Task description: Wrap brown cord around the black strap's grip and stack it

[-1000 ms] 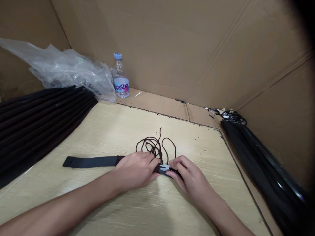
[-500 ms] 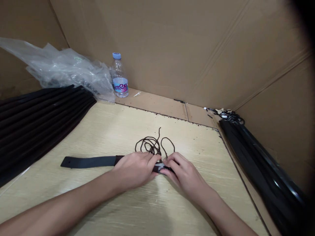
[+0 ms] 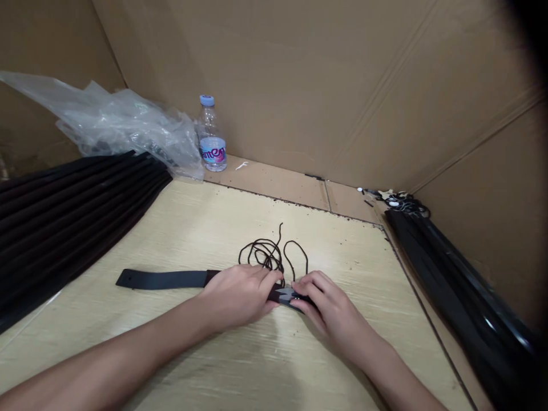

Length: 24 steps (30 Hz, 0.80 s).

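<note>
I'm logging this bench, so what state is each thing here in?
Left hand, gripping strap
Right hand, gripping strap's other end
Strap, lying flat, punched hole near free end
Cord, loosely looped
Bottle, upright, capped
Plastic bag, crumpled
Strap stack, fanned flat
Bundle, wrapped in glossy plastic

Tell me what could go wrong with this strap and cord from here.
The loose cord lies in loops just above the left hand and right hand, so it could snag or tangle around the fingers. The strap has an unheld free end, so it might shift out of line.
</note>
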Tool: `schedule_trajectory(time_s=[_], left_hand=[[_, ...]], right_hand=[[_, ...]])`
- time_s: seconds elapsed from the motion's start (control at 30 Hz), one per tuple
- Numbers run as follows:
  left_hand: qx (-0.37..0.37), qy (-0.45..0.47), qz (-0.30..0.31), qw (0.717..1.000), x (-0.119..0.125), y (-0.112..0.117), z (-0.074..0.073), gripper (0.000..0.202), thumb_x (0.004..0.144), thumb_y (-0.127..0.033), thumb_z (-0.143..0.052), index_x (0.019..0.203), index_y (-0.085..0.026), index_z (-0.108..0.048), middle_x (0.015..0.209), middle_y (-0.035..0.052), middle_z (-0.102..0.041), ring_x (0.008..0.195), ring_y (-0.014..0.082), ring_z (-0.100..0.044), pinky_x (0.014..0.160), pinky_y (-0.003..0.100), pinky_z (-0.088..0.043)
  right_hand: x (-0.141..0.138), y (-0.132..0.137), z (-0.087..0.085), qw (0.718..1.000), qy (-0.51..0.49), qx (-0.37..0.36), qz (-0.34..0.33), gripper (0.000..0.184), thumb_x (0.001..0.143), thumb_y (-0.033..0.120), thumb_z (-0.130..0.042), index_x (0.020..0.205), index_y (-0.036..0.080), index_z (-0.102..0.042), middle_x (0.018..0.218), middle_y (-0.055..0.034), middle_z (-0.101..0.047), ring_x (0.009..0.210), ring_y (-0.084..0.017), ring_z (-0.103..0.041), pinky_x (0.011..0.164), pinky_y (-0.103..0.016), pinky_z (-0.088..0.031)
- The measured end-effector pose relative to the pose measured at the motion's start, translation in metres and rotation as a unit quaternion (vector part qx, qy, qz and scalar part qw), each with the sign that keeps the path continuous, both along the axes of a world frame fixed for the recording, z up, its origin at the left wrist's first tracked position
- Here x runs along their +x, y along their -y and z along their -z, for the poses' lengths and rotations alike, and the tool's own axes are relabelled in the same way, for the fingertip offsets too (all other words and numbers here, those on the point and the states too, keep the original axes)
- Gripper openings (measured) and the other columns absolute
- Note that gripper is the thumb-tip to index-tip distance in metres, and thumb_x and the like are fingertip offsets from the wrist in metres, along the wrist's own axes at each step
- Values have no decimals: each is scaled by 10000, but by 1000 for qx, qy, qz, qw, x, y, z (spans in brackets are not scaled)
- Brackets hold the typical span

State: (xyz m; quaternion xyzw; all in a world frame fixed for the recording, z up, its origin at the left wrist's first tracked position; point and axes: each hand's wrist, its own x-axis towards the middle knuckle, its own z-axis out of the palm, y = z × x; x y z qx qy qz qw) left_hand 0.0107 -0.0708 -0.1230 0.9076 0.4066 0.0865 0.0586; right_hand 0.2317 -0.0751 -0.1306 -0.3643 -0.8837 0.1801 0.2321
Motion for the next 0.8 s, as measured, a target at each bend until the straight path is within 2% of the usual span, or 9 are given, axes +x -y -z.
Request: schedule_trajectory(time_s=[0.17,0.4,0.63,0.8], left_hand=[[-2,-8,1,1000,0,-1,-1,293,845,-323,-570,1087,-163,-535,942,78,-685,852,253,-653,722,369,-520],[-1,-23,13,1000,-1,-2,-1,266,878,-350,-519,1070,-167,-541,927,73,-682,837,257,-651,706,381,-523],[4,-15,11,1000,-2,-2,-1,280,863,-344,-550,1078,-166,-545,946,76,-688,841,257,-657,713,379,-524],[2,-10,3,1000,-1,-2,0,288,843,-335,-583,1074,-167,-546,945,74,-693,851,266,-659,721,390,-525]], right_hand=[[6,-1,0,1000,0,-11,-11,178,928,205,-506,1096,180,-559,981,-95,-580,904,-205,-572,787,-366,-535],[0,-5,0,999,7,13,-35,202,924,189,-503,1113,166,-570,967,-94,-578,875,-198,-562,741,-343,-535],[-10,6,1,998,17,57,18,159,930,193,-485,1041,134,-582,928,-114,-593,850,-224,-568,708,-371,-548],[-3,9,1,999,21,40,18,168,941,200,-468,1069,148,-564,939,-108,-587,855,-218,-571,722,-366,-544]])
